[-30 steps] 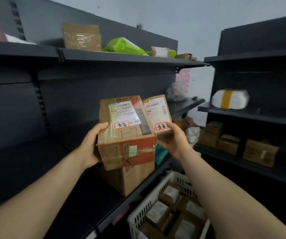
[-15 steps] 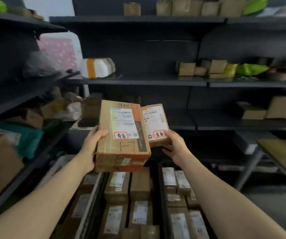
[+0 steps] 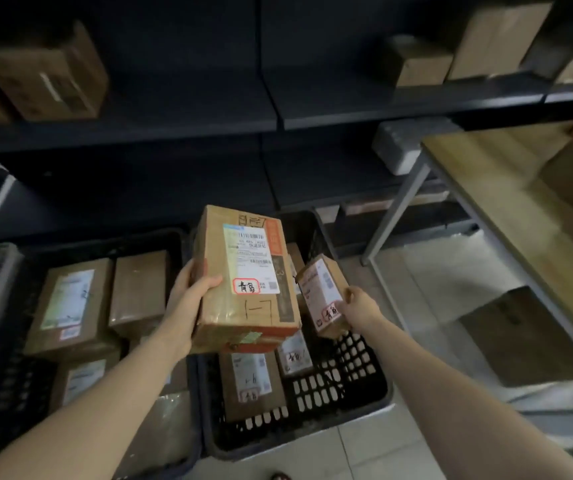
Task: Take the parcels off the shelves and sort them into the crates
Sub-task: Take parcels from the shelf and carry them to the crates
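Your big parcel [image 3: 243, 282] is covering part of the black crate [image 3: 333, 386]; your left hand [image 3: 188, 299] is tucking its fingers behind it; the small parcel [image 3: 319, 292] print is blurring out.

Dim, motion-blurred, wide-angle bowing at edges

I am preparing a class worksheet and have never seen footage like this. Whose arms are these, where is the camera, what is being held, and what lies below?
There is no machine here. A person wears a wide-angle camera on the head, looking forward and down, so both bare arms reach in from the bottom edge. The left hand grips a large cardboard parcel with a white shipping label. The right hand holds a smaller parcel. Both parcels are above a black crate on the tiled floor, which already holds labelled parcels. A second crate to its left also holds parcels. Dark shelves behind carry more boxes, and a wooden table stands on the right.
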### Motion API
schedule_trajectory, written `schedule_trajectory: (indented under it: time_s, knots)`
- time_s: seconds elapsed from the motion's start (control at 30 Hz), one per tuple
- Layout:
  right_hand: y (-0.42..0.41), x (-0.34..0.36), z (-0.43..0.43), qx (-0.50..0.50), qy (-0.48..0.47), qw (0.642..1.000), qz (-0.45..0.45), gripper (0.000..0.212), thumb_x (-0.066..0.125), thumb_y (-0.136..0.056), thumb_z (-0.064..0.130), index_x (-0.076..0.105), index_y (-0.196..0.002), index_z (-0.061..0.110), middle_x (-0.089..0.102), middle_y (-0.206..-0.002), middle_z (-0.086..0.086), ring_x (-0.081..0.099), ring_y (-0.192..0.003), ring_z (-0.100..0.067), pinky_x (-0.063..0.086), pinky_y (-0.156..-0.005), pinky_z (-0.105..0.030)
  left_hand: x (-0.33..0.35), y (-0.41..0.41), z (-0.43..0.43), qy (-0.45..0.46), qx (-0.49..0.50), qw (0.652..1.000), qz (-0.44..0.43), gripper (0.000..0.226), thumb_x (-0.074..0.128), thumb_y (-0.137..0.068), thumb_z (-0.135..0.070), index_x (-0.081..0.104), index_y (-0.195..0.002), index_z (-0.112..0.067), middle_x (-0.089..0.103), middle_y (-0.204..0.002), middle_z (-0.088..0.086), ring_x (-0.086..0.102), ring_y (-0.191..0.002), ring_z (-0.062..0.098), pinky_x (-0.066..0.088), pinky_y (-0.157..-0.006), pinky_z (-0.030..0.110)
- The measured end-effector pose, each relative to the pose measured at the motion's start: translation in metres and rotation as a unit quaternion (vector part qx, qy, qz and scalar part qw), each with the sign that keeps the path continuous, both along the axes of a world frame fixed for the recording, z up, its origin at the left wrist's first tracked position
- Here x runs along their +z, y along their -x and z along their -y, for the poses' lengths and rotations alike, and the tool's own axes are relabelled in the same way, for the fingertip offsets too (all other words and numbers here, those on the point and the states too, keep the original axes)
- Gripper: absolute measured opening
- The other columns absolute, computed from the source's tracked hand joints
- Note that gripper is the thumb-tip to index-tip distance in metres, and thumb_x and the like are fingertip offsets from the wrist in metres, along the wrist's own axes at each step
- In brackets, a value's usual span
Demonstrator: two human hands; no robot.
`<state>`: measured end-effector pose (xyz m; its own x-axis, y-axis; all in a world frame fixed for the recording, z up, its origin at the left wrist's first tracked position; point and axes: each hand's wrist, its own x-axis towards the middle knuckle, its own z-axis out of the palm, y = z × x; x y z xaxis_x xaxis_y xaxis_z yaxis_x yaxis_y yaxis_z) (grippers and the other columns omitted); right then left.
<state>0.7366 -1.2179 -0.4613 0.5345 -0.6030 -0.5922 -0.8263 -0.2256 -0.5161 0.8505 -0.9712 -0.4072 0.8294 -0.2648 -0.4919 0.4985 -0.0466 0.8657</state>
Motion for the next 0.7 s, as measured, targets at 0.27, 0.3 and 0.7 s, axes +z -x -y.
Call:
schedule_trajectory:
  time_s: [0.27, 0.3, 0.7]
  knots:
    - [0.006, -0.100, -0.032, 0.078, 0.149, 0.982, -0.091, 0.058, 0.049, -0.097, 0.019, 0.022, -0.149, 0.015, 0.026, -0.144, -0.021, 0.042, -0.123, -0.041, 0.044, -0.096, -0.044, -0.080, -0.004, 0.031, -0.088, -0.072, 0.992, 0.064, 0.059, 0.066, -0.079, -0.025, 0.042, -0.130, -0.043, 0.055, -0.123, -0.009, 0.058, -0.107, 0.013, 0.050, -0.086, 0.037]
    - [0.006, -0.107, -0.034, 0.073, 0.151, 0.980, -0.108, 0.060, 0.050, -0.097, 0.018, 0.021, -0.149, 0.015, 0.025, -0.145, -0.022, 0.042, -0.124, -0.041, 0.044, -0.095, -0.043, -0.085, -0.005, 0.033, -0.091, -0.069, 0.991, 0.073, 0.052, 0.065, -0.082, -0.020, 0.044, -0.122, -0.046, 0.057, -0.116, -0.012, 0.059, -0.104, 0.010, 0.050, -0.085, 0.035]
    - [0.004, -0.168, -0.044, 0.087, 0.152, 0.968, -0.180, 0.079, 0.064, -0.088, 0.015, 0.016, -0.150, 0.019, 0.017, -0.146, -0.020, 0.029, -0.133, -0.041, 0.044, -0.098, -0.046, -0.122, -0.013, 0.039, -0.071, -0.068, 0.991, 0.089, 0.083, 0.069, -0.068, -0.037, 0.031, -0.142, -0.038, 0.044, -0.141, -0.005, 0.052, -0.122, 0.016, 0.046, -0.099, 0.045]
